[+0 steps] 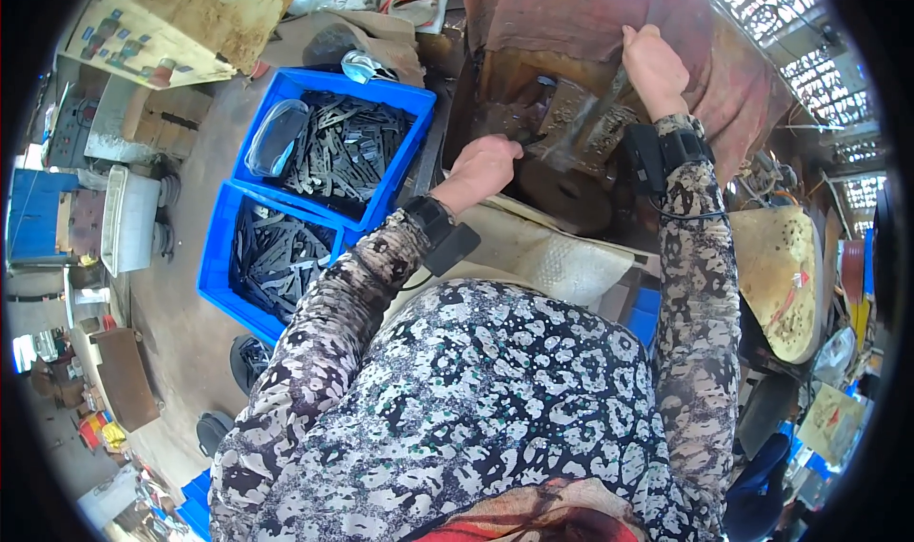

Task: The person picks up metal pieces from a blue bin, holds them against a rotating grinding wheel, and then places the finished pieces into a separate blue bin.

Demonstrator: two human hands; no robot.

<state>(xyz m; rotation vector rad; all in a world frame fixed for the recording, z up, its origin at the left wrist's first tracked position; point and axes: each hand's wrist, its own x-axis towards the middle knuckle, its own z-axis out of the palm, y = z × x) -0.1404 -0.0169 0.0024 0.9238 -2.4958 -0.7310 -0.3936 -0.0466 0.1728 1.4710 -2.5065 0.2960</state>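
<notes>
My left hand (484, 169) is closed at the near left of a wet, brown-stained metal trough (495, 85). A short dark piece (528, 139) sticks out past its fingertips, too small to name. Farther right and higher, my right hand (655, 70) is curled closed over the trough's right side; what its fingers grip is hidden. Beside that hand a blurred grey bar (602, 111) slants down into the trough. Between the hands lies a wet block (566, 109) with grit on it. A round brown disc-like shape (571, 199) is below, partly in shadow.
Two blue bins (211, 256) (419, 128) of flat dark metal strips stand at left, the farther holding a clear plastic tub (276, 140). A reddish cloth (590, 13) hangs behind the trough. Pale sheeting (547, 256) lies before me. A stained yellowish board (776, 275) is at right.
</notes>
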